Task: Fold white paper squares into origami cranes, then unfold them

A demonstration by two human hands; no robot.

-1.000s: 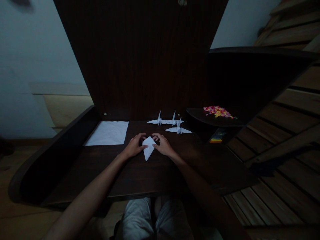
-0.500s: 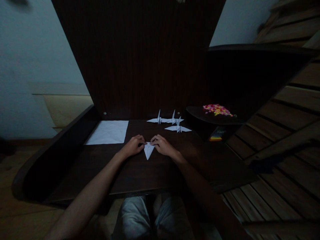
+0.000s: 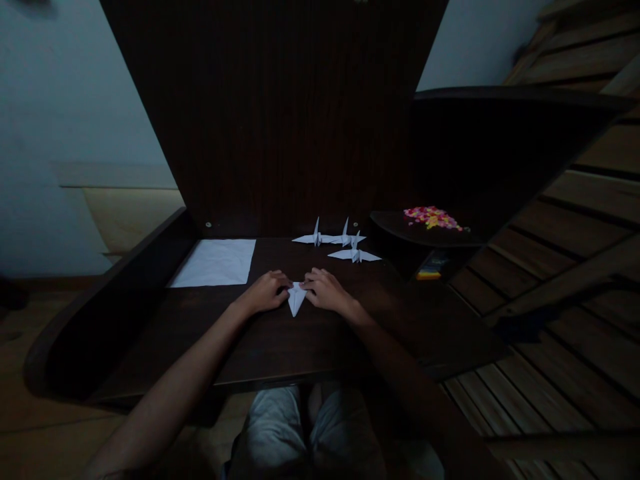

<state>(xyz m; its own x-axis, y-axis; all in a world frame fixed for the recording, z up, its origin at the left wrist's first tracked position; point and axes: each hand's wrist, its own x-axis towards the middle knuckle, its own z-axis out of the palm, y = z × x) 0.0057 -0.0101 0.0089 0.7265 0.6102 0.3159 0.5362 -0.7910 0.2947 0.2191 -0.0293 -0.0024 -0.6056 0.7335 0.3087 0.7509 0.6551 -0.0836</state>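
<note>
A small folded white paper [image 3: 297,301], kite-like with its point toward me, lies on the dark wooden desk [image 3: 295,347]. My left hand [image 3: 271,291] grips its upper left edge, fingers bent and closed. On the opposite edge, my right hand [image 3: 324,289] pinches the paper between thumb and curled fingers. Both hands rest low on the desk top, and their fingertips cover the paper's upper corners. Beyond them stand three white paper cranes, two in a row at the back, the left crane [image 3: 315,237] and the middle crane [image 3: 345,237], and a front crane [image 3: 355,255].
A flat white sheet [image 3: 215,262] lies at the back left, beside the desk's raised side panel [image 3: 110,313]. On a corner shelf [image 3: 395,227] at the right sits a pile of small colourful pieces [image 3: 433,217]. Under that shelf is a yellow-edged item [image 3: 429,274].
The view has shifted slightly. Both hands keep their hold on the folded paper, whose outline looks a little narrower at its upper part.
</note>
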